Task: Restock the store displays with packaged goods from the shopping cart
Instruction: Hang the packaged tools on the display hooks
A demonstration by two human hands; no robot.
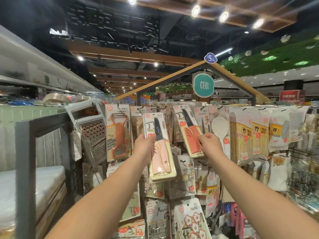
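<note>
Pink-handled knife pack (pixel 159 147), centre frame, is gripped at its left edge by the left hand (pixel 144 144). Just right of it, the right hand (pixel 209 141) pinches one orange-handled knife pack (pixel 190 130) hanging on the display. Two knife packs, one orange peeler pack (pixel 119 132), one steel grater (pixel 90 129) at left.

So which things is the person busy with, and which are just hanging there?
Busy with:
- left hand gripping the pink knife pack
- right hand gripping the orange knife pack on the display rack

Just hanging there:
- orange peeler pack
- metal grater
- white rice paddle
- scissors pack
- teal CEO sign
</note>
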